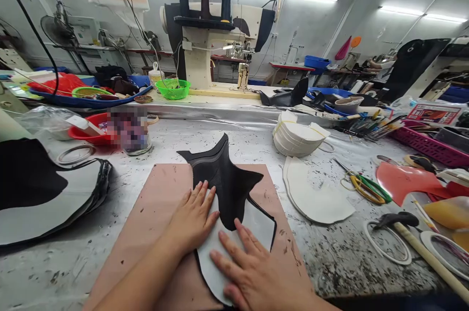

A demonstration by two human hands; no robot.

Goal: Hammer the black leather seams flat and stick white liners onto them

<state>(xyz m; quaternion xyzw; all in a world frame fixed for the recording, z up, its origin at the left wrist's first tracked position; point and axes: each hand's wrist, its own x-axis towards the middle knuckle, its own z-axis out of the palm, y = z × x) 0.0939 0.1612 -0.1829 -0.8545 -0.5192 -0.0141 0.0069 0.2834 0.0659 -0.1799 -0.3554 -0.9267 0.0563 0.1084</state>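
A black leather shoe piece (223,181) lies on a pinkish board (154,208) in front of me, with a white lining piece (256,225) under its near part. My left hand (192,215) lies flat on the white lining at the black piece's left edge, fingers stretched out. Lower on the same lining rests my right hand (249,269), fingers spread and flat, one fingertip touching the black leather. Neither hand grips anything.
A stack of white cut pieces (296,137) and a flat white piece (315,196) lie right of the board. Scissors (362,186), a hammer (421,247) and tape rings sit further right. A black-and-white pile (44,193) is at left, a sewing machine (216,42) behind.
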